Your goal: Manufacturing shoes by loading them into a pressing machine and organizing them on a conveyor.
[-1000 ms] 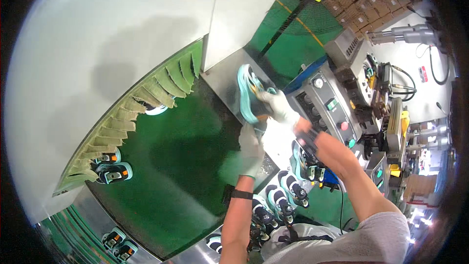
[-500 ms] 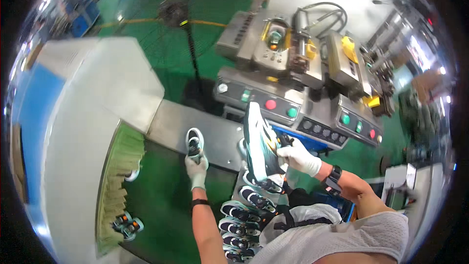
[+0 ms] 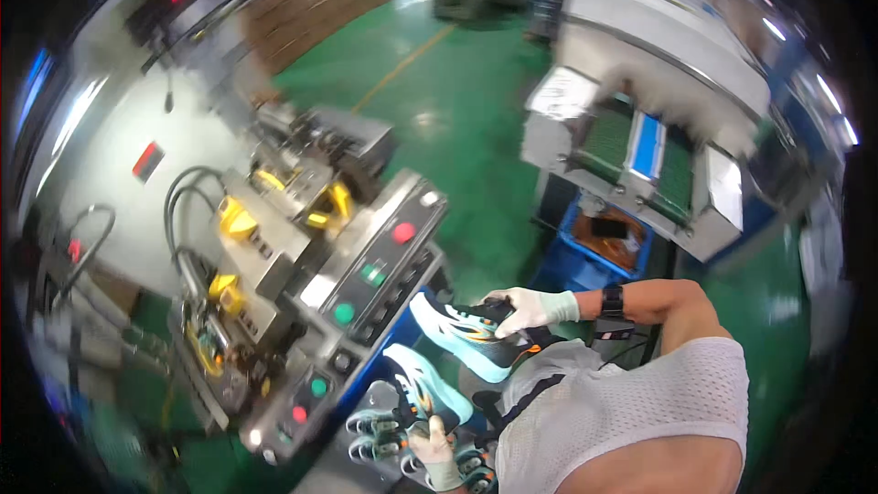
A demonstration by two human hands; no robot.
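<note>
A dark sneaker with a thick white and pale-teal sole [image 3: 465, 340] hangs from my right hand [image 3: 532, 311], gloved in white, which is closed on its collar. Closer to the lower edge, my gloved left hand [image 3: 433, 448] is closed around a second sneaker [image 3: 426, 386] of the same kind, with orange marks on its side. Both shoes are tilted and held side by side in front of my body. Under and around my left hand, several more sneakers [image 3: 366, 448] stand on a metal bench.
At the left is a metal machine with a button panel [image 3: 357, 288] and yellow clamps [image 3: 236, 220]. A conveyor machine [image 3: 658, 46] stands far right, above a blue bin [image 3: 594, 247]. Stacked cartons [image 3: 311, 14] line the back of the green floor.
My view has swung to the right, bringing the conveyor machine into sight. My left hand has lifted its sneaker off the bench and brought it beside the one in my right hand.
</note>
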